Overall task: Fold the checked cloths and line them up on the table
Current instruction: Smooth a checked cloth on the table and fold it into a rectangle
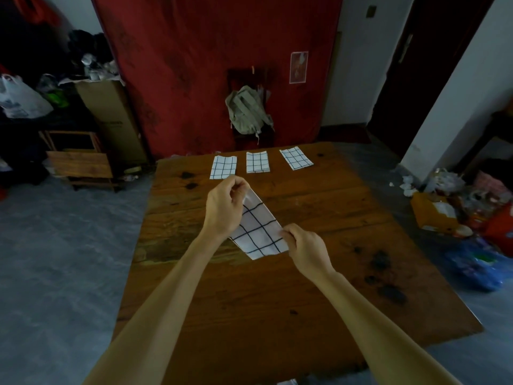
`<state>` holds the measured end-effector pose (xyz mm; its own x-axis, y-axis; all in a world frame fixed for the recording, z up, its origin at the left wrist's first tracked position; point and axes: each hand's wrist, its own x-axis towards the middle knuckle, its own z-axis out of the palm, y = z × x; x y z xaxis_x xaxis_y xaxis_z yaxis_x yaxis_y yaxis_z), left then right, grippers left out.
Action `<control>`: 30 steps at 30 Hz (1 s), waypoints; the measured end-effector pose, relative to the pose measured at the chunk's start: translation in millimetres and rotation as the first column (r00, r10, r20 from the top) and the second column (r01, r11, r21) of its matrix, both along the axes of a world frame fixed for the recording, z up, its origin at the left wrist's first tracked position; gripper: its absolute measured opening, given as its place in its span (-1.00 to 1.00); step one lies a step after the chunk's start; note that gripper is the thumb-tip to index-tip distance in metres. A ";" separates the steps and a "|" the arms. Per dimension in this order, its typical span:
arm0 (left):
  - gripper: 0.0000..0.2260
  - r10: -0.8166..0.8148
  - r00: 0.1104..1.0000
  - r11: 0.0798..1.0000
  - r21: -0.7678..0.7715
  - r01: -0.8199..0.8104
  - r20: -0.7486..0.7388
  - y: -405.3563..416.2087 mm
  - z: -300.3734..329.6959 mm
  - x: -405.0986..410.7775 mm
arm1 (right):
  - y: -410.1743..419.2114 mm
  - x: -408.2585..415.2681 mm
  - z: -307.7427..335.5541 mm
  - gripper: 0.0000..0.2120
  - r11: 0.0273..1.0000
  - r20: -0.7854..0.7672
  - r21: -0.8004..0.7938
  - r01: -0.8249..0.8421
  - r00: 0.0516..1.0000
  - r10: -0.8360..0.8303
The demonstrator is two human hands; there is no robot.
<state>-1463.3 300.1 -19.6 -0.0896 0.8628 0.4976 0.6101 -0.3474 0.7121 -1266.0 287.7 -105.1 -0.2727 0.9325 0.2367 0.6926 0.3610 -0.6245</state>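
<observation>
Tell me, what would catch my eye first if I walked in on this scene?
Probably the checked cloth held up over the middle of the wooden table, the left hand pinching its far end and the right hand its near end. Next, three folded cloths lying in a row along the table's far edge, the rightmost slightly askew.

A cluttered room in a home, probably a storeroom. A worn brown wooden table (pixel 277 287) stands amid a tall cardboard box (pixel 111 118), white plastic bags (pixel 19 98) and a grey-green backpack (pixel 245 111) on a dark chair.
</observation>
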 end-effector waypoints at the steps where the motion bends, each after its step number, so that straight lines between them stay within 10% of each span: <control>1: -0.93 0.008 1.000 1.000 0.000 -0.008 -0.003 0.3 0.3 -1.4 | -1.0 4.3 -3.4 -0.81 1.000 0.027 -0.030 0.008 1.000 -0.008; 6: -0.91 0.060 0.998 0.998 0.029 -0.059 -0.025 0.5 3.9 -10.5 | -4.3 23.7 -18.1 -0.83 0.969 0.254 -0.223 0.103 0.966 -0.044; 12: -0.91 -0.095 0.986 0.995 -0.036 0.090 -0.138 -2.3 -2.7 -4.7 | 3.1 -4.7 21.5 -0.59 0.991 -0.084 -0.133 0.012 0.996 -0.024; 20: -0.92 -0.080 0.994 0.995 -0.066 0.075 -0.074 -20.4 2.4 -16.6 | 0.8 -42.1 50.8 -0.82 0.985 -0.279 -0.165 -0.047 0.960 -0.001; 30: -0.77 0.100 0.935 0.933 -0.358 0.030 0.340 -68.5 -26.1 -38.6 | -25.9 -50.2 59.6 -0.90 0.936 -0.591 -0.347 -0.058 0.789 -0.170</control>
